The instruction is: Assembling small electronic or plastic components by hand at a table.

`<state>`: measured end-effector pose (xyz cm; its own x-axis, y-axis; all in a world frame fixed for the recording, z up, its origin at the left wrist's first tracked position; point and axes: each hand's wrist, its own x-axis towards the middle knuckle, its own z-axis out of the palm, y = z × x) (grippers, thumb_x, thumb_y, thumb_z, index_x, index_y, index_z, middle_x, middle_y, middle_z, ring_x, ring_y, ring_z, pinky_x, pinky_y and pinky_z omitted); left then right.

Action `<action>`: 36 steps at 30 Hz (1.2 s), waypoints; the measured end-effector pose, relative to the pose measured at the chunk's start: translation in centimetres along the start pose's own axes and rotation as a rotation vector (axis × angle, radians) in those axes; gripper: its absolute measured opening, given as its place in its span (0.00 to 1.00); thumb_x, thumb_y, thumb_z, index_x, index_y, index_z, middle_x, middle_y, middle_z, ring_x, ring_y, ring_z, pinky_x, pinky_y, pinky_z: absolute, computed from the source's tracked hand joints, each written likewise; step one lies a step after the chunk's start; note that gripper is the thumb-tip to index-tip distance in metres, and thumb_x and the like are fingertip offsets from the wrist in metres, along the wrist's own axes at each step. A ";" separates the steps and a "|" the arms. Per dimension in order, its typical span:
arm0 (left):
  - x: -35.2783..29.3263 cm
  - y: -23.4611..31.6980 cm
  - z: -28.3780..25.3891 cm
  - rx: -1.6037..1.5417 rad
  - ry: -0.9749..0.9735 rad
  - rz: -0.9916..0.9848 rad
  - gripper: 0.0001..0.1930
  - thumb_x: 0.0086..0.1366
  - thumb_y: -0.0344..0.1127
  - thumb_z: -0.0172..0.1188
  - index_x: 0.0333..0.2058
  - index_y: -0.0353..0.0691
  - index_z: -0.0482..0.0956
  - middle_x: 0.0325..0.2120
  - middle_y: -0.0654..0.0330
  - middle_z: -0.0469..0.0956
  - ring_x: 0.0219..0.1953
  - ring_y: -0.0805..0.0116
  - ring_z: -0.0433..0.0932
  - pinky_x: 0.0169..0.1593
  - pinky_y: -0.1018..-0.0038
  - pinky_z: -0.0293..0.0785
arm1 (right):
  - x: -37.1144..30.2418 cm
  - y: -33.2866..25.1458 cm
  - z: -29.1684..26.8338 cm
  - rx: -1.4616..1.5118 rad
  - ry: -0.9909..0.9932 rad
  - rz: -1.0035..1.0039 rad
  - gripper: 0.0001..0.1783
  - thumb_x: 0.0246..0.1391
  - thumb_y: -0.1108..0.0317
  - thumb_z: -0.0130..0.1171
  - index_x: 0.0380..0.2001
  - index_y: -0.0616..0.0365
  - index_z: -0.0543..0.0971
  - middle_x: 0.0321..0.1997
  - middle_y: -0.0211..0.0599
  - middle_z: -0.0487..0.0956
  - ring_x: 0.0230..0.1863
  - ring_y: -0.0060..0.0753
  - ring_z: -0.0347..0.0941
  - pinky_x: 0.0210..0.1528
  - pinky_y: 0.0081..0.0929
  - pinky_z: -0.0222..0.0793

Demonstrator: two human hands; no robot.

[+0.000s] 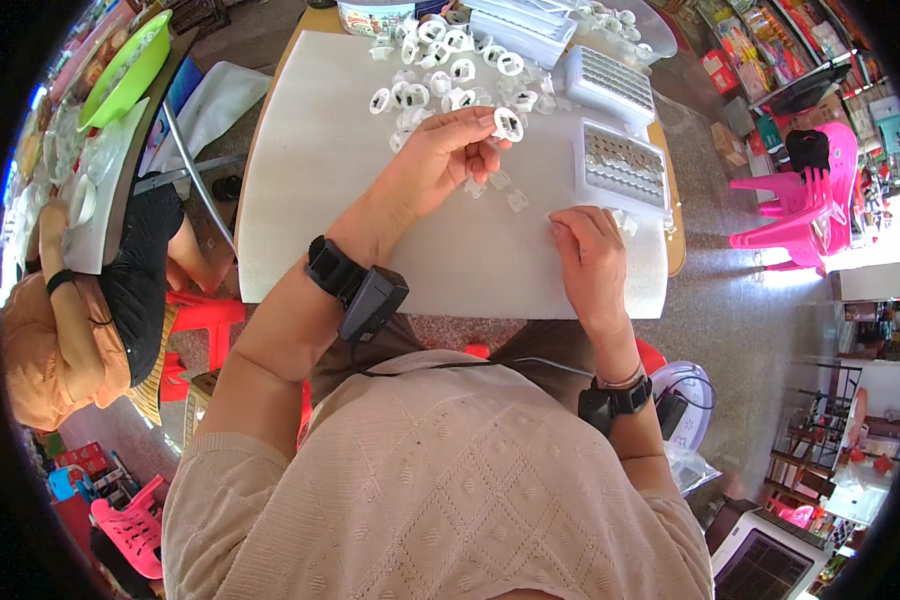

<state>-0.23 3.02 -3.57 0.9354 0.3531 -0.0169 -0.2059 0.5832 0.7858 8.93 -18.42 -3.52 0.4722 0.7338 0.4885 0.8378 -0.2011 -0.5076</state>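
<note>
My left hand (438, 162) is raised over the white-covered table, closed in a pinch on a white round plastic part (508, 124) with dark slots in its middle. Beneath that hand lie a few small clear plastic pieces (517, 201). My right hand (592, 262) is at the table's right side, thumb against curled fingers; whatever is between them is hidden. Just beyond it stands a clear plastic tray (625, 168) with rows of small greyish pieces. More clear bits (625, 222) lie beside its fingers. A heap of similar white round parts (432, 55) spreads over the far part of the table.
A second filled tray (610, 85) and stacked pale blue trays (522, 30) stand at the far right, near a clear bowl (650, 35) of white parts. At left, another person (70, 330) sits at a table with a green basin (128, 70). A pink chair (810, 205) stands right.
</note>
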 end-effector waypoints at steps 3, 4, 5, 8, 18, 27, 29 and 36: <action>0.0 -0.1 -0.1 0.003 -0.032 -0.003 0.11 0.65 0.36 0.53 0.40 0.34 0.74 0.28 0.59 0.77 0.26 0.71 0.73 0.30 0.77 0.69 | -0.1 -0.9 -0.5 0.149 -0.042 0.195 0.05 0.46 0.78 0.58 0.30 0.60 0.77 0.29 0.40 0.76 0.31 0.45 0.72 0.34 0.36 0.68; -0.1 -0.1 0.0 -0.001 -0.008 -0.004 0.12 0.65 0.35 0.52 0.42 0.33 0.74 0.29 0.59 0.77 0.26 0.71 0.73 0.30 0.77 0.69 | -0.1 -1.1 -0.5 0.262 -0.084 0.356 0.04 0.47 0.77 0.57 0.29 0.60 0.76 0.28 0.40 0.76 0.30 0.45 0.72 0.33 0.37 0.68; -0.1 -0.1 0.1 -0.003 0.016 -0.005 0.12 0.65 0.35 0.52 0.43 0.33 0.74 0.29 0.59 0.77 0.27 0.71 0.73 0.30 0.77 0.69 | -0.3 -1.1 -0.4 0.262 -0.083 0.358 0.04 0.47 0.77 0.57 0.29 0.60 0.76 0.28 0.40 0.76 0.30 0.45 0.72 0.33 0.37 0.68; 0.0 -0.2 0.0 -0.017 0.005 -0.001 0.15 0.63 0.35 0.56 0.45 0.31 0.72 0.32 0.56 0.79 0.27 0.73 0.75 0.29 0.76 0.69 | -0.6 -0.7 0.0 0.047 0.035 0.135 0.01 0.50 0.76 0.56 0.28 0.60 0.75 0.27 0.42 0.76 0.28 0.46 0.72 0.30 0.37 0.68; 0.0 -0.1 -0.1 0.005 -0.058 -0.005 0.16 0.64 0.35 0.55 0.47 0.31 0.72 0.31 0.58 0.79 0.27 0.73 0.75 0.29 0.76 0.69 | -0.4 1.0 -2.0 0.160 -0.032 0.171 0.08 0.45 0.78 0.59 0.32 0.61 0.78 0.29 0.40 0.76 0.31 0.43 0.72 0.32 0.33 0.69; -0.3 -0.3 0.3 0.011 -0.179 -0.031 0.15 0.66 0.34 0.55 0.48 0.33 0.74 0.34 0.60 0.79 0.32 0.74 0.76 0.34 0.77 0.71 | 0.1 1.5 -1.0 -0.024 -0.029 -0.090 0.07 0.44 0.78 0.59 0.31 0.61 0.76 0.28 0.39 0.76 0.30 0.43 0.73 0.33 0.35 0.70; -0.3 -0.6 0.4 0.081 -0.223 -0.028 0.18 0.65 0.37 0.56 0.51 0.35 0.74 0.34 0.62 0.78 0.33 0.76 0.75 0.34 0.78 0.71 | 0.1 1.4 -1.1 -0.027 -0.013 -0.072 0.07 0.45 0.78 0.59 0.31 0.61 0.76 0.27 0.39 0.76 0.29 0.43 0.73 0.33 0.34 0.70; -0.6 -0.5 1.1 0.267 -0.305 -0.067 0.19 0.65 0.39 0.57 0.50 0.35 0.74 0.34 0.64 0.78 0.33 0.76 0.75 0.36 0.78 0.71 | 1.4 -1.9 -2.0 0.281 0.172 0.098 0.06 0.50 0.80 0.57 0.32 0.61 0.76 0.27 0.38 0.77 0.26 0.38 0.74 0.30 0.29 0.70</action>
<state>-0.34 1.75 -3.32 0.9948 0.0641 0.0793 -0.0976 0.3728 0.9228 8.57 -18.28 -0.46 0.6063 0.5949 0.5278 0.6889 -0.0614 -0.7222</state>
